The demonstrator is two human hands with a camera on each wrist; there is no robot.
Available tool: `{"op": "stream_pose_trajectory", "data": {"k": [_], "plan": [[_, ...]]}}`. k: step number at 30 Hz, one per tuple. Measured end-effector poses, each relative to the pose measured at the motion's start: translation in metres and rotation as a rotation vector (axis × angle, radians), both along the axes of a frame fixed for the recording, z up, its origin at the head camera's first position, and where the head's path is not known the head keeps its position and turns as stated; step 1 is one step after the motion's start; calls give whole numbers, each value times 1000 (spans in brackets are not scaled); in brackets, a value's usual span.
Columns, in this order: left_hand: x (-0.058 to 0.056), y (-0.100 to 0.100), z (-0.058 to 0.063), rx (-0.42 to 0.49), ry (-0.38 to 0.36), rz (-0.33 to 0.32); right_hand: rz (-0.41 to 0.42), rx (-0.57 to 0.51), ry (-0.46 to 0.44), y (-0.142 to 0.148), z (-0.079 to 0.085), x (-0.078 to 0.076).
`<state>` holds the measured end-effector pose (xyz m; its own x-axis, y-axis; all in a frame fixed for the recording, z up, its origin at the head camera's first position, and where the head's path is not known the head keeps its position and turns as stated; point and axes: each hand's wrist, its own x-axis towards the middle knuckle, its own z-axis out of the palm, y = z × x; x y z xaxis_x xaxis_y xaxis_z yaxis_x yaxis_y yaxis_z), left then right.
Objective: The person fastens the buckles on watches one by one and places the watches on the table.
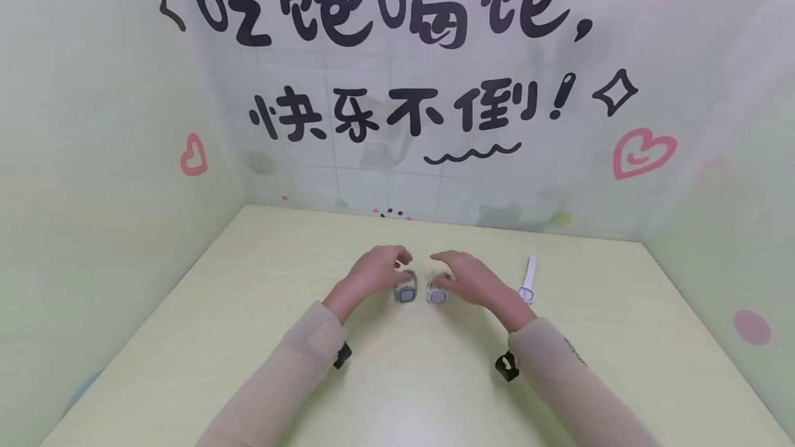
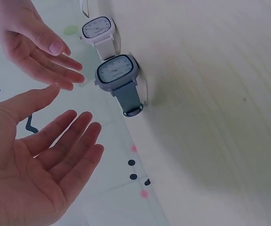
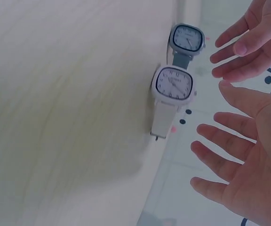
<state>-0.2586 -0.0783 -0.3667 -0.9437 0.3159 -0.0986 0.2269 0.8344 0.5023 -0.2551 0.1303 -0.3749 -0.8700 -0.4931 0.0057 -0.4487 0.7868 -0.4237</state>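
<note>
Two wristwatches stand side by side on the table, their straps looped. The grey watch (image 1: 406, 294) is on the left and the white watch (image 1: 437, 295) on the right, a small gap between them. My left hand (image 1: 375, 272) hovers beside the grey watch (image 2: 116, 70), fingers relaxed and holding nothing. Close to the white watch (image 3: 174, 85) is my right hand (image 1: 473, 277), its fingers loosely spread around nothing. In both wrist views the palms face each other, and neither hand appears to touch a watch.
A second white watch (image 1: 526, 292) lies flat with its strap stretched out, right of my right wrist. The pale table (image 1: 248, 281) meets a printed backdrop (image 1: 385, 185) at the back and sides. Black bands (image 1: 507, 366) hang at both wrists.
</note>
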Motion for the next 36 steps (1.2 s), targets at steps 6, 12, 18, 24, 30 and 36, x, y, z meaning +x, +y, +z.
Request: {"op": "stream_pose_trajectory", "data": {"k": [6,12,18,24,30,36], "plan": [[0,12,4,48,27,-33,3,0,49,20,4,0],[-1,27,8,91,33,-67,-7,10,77,38,7,-2],[-1,44,9,130,13,-97,-29,7,80,56,7,-2],[1,62,8,159,3,-130,-60,-5,70,74,5,0],[3,81,6,168,-19,-150,-88,-14,56,89,4,1],[5,102,1,151,-21,-184,-107,-7,77,103,2,1]]}}
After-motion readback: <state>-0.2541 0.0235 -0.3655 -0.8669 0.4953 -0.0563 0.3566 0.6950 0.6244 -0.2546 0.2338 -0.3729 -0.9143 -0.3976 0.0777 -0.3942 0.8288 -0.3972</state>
